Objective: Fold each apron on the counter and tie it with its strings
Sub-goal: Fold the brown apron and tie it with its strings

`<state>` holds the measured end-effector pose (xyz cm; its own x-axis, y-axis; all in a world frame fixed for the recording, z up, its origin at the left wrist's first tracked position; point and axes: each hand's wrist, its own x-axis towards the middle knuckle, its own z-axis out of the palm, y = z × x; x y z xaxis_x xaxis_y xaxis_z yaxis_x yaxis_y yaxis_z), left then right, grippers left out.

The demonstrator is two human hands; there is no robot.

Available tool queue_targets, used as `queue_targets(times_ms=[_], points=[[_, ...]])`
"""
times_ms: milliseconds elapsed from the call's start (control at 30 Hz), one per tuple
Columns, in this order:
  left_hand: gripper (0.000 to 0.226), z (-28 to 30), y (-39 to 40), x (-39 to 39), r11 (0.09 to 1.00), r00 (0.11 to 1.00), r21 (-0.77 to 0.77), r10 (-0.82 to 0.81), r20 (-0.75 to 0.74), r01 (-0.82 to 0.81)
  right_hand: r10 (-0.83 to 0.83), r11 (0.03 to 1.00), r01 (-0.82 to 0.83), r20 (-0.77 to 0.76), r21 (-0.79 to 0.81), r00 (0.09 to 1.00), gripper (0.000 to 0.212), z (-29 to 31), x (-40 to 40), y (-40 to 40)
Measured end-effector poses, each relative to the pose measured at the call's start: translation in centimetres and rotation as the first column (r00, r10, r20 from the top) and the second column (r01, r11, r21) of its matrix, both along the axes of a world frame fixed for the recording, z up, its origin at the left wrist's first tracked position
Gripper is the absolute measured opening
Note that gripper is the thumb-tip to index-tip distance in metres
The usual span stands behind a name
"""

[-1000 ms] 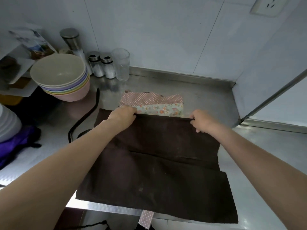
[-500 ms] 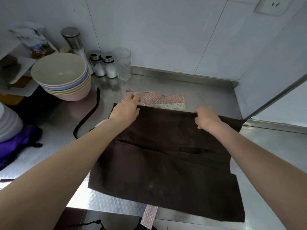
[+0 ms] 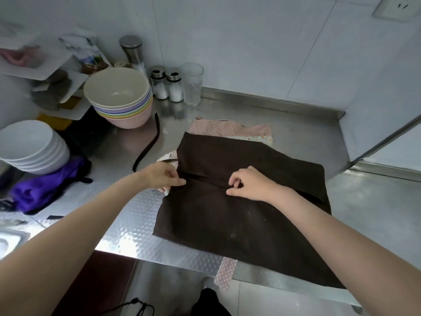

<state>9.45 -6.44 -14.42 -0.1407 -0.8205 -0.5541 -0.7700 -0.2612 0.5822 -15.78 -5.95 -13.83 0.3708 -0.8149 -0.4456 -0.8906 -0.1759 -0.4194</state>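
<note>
Flat, brown apron [image 3: 246, 201] lies with its fold running left-right across counter [image 3: 127, 224].

Matt brown cloth apron [image 3: 239, 201], embossed shiny steel counter [image 3: 127, 233], clear glass tumbler [image 3: 192, 84]

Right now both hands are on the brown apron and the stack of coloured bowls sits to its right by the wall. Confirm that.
Not quite. Both hands, left hand and right hand, are on the brown apron, but the stack of coloured bowls sits to its left, as the head view shows.
</note>
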Motion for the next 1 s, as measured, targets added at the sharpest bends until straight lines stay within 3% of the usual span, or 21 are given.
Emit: queue_targets(times_ms=[67,200,300,433,633,733,867,1000], points=[[0.024,-0.1,1.2,0.8,0.995,1.000,0.094,-0.019,0.024,0.016,0.010,1.000,-0.009,-0.060,0.012,0.998,0.029,-0.2,1.0,0.1],[0.020,-0.2,3.6,1.7,0.988,0.996,0.151,0.054,-0.066,-0.043,-0.061,0.998,0.059,-0.086,-0.024,0.994,0.013,-0.3,2.5,0.2],[0.013,-0.8,4.4,2.3,0.973,0.963,0.092,0.222,-0.154,-0.210,-0.134,0.986,0.124,-0.090,-0.108,0.987,0.013,0.2,3.5,0.1],[0.022,-1.7,5.5,1.7,0.878,0.830,0.188,0.477,-0.288,-0.439,-0.183,0.967,0.156,-0.123,-0.203,0.975,0.020,0.2,4.4,0.5],[0.032,-2.4,5.9,1.1,0.904,0.894,0.095,0.427,-0.140,-0.417,-0.113,0.960,0.030,-0.285,-0.280,0.952,0.027,-0.8,5.0,1.5],[0.026,-2.2,6.1,1.6,0.918,0.913,0.095,0.394,-0.103,-0.385,-0.130,0.944,0.025,-0.300,-0.328,0.945,0.026,-1.3,5.1,1.7],[0.020,-1.9,6.3,1.4,0.895,0.877,0.148,0.443,-0.188,-0.421,-0.138,0.923,0.005,-0.320,-0.385,0.937,0.024,-1.4,5.3,2.3],[0.018,-2.5,6.6,0.9,0.889,0.852,0.153,0.458,-0.252,-0.432,-0.220,0.831,0.027,-0.284,-0.555,0.933,0.025,-1.2,5.4,3.6]])
